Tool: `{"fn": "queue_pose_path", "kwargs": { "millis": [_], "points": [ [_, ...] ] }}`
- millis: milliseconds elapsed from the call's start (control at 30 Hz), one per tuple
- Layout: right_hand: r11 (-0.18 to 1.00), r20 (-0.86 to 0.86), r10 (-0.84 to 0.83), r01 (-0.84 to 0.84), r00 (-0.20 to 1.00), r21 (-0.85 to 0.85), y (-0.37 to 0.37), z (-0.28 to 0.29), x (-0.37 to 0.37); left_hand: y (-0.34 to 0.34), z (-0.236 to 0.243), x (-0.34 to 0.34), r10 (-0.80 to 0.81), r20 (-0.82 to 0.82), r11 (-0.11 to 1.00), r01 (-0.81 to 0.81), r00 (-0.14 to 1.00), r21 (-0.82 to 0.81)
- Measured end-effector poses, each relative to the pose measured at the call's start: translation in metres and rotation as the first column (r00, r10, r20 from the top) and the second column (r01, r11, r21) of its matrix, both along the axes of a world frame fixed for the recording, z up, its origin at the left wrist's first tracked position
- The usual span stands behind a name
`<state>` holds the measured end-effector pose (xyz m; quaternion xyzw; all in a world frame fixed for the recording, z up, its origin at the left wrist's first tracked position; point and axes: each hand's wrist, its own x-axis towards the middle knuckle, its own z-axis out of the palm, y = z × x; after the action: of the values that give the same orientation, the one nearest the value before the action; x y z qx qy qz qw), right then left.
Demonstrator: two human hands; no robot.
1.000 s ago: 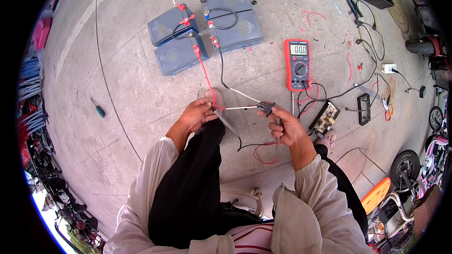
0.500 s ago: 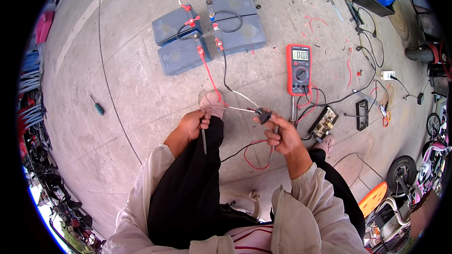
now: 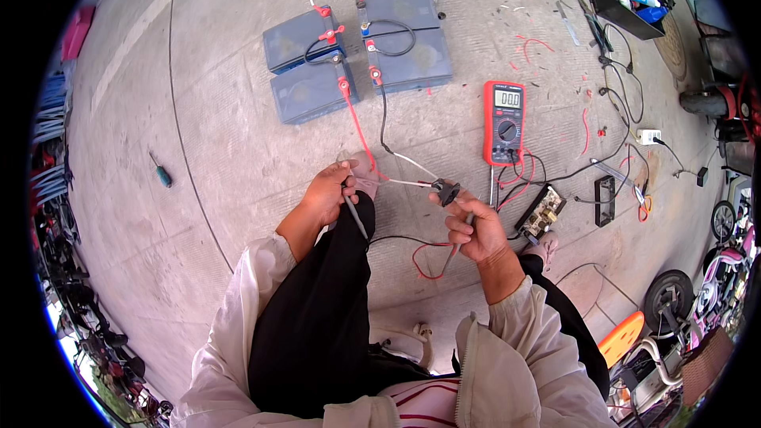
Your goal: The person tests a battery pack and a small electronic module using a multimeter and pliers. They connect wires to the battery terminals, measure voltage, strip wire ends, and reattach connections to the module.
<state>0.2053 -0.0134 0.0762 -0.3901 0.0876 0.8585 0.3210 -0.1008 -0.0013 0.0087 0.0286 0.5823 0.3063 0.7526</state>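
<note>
Left hand [image 3: 329,194] is closed around a grey probe [image 3: 355,218], can't tell what the tip's touching. Right hand [image 3: 479,226] has the plug [image 3: 445,191] pinched in its fingers, second probe [image 3: 470,219] tucked in the palm, everything held above the floor [image 3: 238,111]. Looks like a meter check on the plug, so I'd say it needs steady tips next. Plug's black and chunky, white wires [image 3: 412,163] running toward the batteries [image 3: 313,95]. Red meter [image 3: 505,125] lies beyond.

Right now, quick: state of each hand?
Left hand: closed on a slim grey pen-shaped probe.
Right hand: closed, holding a black plastic connector and another slim grey probe.
</note>
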Motion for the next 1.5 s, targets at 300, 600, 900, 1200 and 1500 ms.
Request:
{"fn": "queue_pose_path", "kwargs": {
  "millis": [300, 600, 900, 1200, 1500],
  "points": [
    [1.000, 0.031, -0.018, 0.019, 0.999, -0.023, -0.009, 0.006, 0.002, 0.009, 0.000, 0.023, -0.259, 0.057, 0.965, 0.261, 0.964, -0.038],
    [0.998, 0.217, 0.064, -0.060, 0.974, -0.026, -0.003, 0.006, -0.009, -0.011, -0.009, 0.009, -0.226, -0.236, 0.959, 0.259, 0.945, 0.118],
    [0.986, 0.207, 0.031, 0.003, 0.978, -0.165, -0.001, -0.018, -0.005, -0.017, 0.047, 0.014, 0.027, -0.019, 0.924, -0.018, 0.999, 0.382],
    [0.986, 0.169, 0.103, -0.078, 0.980, -0.149, 0.000, -0.019, -0.014, 0.020, 0.056, 0.019, -0.043, 0.028, 0.864, 0.023, 0.999, 0.503],
    [0.986, 0.144, 0.148, -0.136, 0.978, -0.094, 0.014, 0.005, -0.035, 0.061, 0.050, 0.016, 0.047, 0.027, 0.970, -0.052, 0.999, 0.236]
  ]
}}
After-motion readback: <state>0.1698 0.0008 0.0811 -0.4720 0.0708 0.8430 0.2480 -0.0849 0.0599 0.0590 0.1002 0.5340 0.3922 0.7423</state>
